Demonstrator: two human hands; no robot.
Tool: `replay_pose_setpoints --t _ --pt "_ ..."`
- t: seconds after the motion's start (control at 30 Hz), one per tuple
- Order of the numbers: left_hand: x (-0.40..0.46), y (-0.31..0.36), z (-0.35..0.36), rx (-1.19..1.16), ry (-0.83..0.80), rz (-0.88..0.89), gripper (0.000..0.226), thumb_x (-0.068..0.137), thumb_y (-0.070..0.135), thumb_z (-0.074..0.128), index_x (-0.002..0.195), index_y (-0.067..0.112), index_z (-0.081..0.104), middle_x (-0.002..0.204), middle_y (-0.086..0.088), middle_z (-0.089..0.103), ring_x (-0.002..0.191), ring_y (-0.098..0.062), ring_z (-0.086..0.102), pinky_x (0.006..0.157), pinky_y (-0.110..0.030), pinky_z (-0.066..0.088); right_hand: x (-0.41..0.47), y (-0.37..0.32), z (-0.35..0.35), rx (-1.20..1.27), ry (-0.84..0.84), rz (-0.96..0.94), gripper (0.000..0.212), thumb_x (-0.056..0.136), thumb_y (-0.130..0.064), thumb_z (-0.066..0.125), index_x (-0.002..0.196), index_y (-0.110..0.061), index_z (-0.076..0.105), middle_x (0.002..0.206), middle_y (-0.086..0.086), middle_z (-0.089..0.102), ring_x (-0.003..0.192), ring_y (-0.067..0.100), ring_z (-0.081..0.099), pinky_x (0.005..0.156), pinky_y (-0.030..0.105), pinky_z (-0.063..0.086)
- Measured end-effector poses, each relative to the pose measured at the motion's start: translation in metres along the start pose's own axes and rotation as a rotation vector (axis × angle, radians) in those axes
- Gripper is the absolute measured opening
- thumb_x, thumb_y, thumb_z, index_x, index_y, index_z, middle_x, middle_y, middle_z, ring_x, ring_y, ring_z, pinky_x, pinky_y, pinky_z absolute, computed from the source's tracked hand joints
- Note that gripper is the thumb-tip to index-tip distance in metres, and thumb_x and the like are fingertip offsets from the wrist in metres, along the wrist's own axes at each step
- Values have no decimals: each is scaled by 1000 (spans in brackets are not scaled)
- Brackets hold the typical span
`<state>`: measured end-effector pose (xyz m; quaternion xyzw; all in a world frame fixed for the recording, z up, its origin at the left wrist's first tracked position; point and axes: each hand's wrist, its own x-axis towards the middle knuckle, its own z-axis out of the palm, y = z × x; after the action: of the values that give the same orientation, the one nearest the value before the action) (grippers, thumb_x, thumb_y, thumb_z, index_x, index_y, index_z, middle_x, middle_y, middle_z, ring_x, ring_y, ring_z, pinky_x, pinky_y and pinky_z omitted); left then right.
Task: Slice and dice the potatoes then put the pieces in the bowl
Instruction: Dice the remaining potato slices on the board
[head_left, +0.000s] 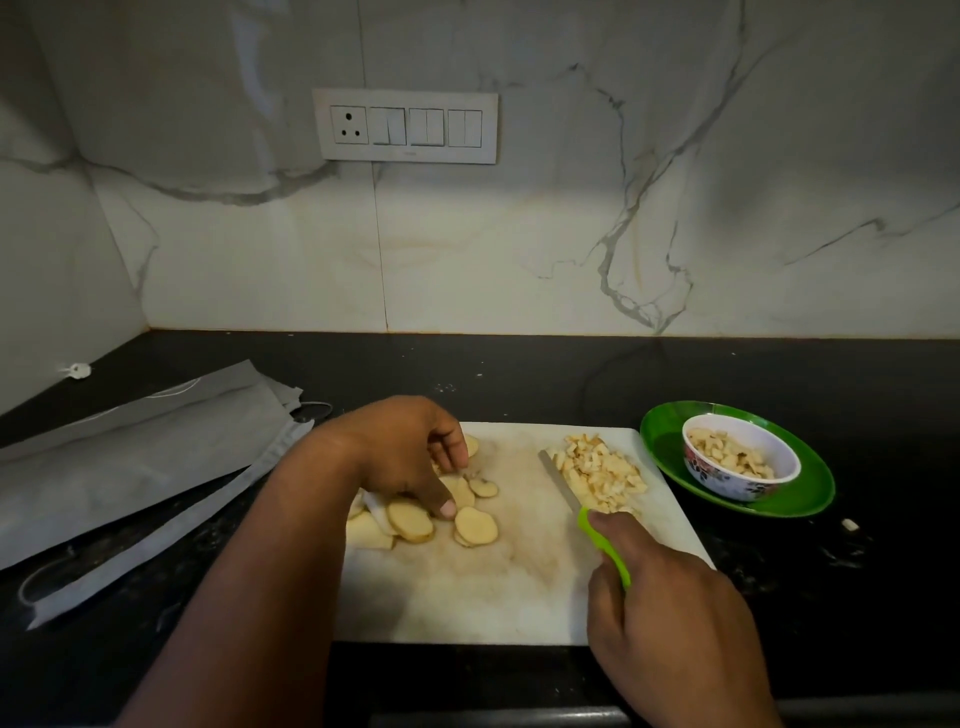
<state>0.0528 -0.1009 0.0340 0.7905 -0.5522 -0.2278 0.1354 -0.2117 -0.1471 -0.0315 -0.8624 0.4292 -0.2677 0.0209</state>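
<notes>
A white cutting board (509, 587) lies on the dark counter. Several round potato slices (475, 525) are spread over its left part. My left hand (410, 452) rests on them, fingers bent down, thumb tip touching a slice. A heap of diced potato (602, 473) sits at the board's far right corner. My right hand (670, 597) grips the green handle of a knife (563, 486), whose blade lies against the left side of the diced heap. A small patterned bowl (740, 480) with diced pieces in it stands on a green plate (670, 436) to the right.
Grey folded cloth or paper (130, 462) covers the counter to the left of the board. One stray potato piece (850, 525) lies on the counter right of the plate. A switch panel (406, 126) is on the marble wall behind. The counter's front edge runs just below the board.
</notes>
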Motion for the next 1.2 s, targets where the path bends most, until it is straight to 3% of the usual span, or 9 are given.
replay_pose_setpoints --t 0.23,0.33,0.43,0.6,0.7,0.8,0.9,1.07,1.2 --pt "4 2 3 15 -29 -16 46 71 23 95 104 39 67 106 15 66 98 -4 62 78 -22 48 1 -3 -3 34 -25 25 43 90 -43 50 133 -50 50 84 -9 69 79 16 65 68 33 52" --pt "4 3 3 36 -18 -21 43 72 25 95 102 39 67 96 19 59 90 -4 57 74 -26 44 0 -4 -3 12 -55 38 42 86 -40 56 128 -48 56 75 -7 67 69 17 65 60 34 51" --pt "1 1 1 49 -18 -14 32 74 28 93 100 33 75 98 15 69 94 -9 65 82 -28 53 0 -1 -2 -10 -55 16 42 73 -33 69 114 -43 66 60 -7 62 51 16 60 44 31 45" --pt "-1 -2 -4 -109 234 13 13 79 33 89 88 34 80 89 16 77 84 -5 72 78 -27 59 -1 -3 -6 35 -83 0 42 89 -41 52 130 -50 52 80 -7 69 75 17 66 64 35 50" --pt "8 14 10 -212 397 72 7 87 37 82 94 39 80 89 21 76 82 0 70 80 -26 58 -1 -5 -7 36 -91 26 43 88 -40 52 130 -47 54 80 -6 70 76 19 66 65 36 51" --pt "16 31 30 -161 342 118 17 95 39 73 110 33 79 103 20 74 93 -1 66 89 -29 54 -1 -6 -7 32 -53 53 43 90 -41 49 133 -47 51 83 -8 69 79 17 66 66 33 49" --pt "22 39 41 -101 339 118 22 98 41 69 115 30 78 104 16 75 90 -5 66 84 -28 53 1 -6 -10 36 -53 75 45 94 -43 42 138 -48 44 91 -11 68 84 12 64 70 28 47" --pt "28 39 45 -2 294 98 22 101 42 64 111 27 77 94 12 71 86 -11 64 78 -30 52 2 -7 -13 39 -95 80 45 94 -43 42 139 -48 42 94 -10 69 87 13 64 71 28 46" --pt "21 23 30 -8 374 100 21 104 43 57 96 29 70 88 9 68 83 -9 63 80 -38 54 1 -6 -12 51 -94 76 44 93 -42 44 137 -48 45 90 -10 69 84 14 65 69 29 46"
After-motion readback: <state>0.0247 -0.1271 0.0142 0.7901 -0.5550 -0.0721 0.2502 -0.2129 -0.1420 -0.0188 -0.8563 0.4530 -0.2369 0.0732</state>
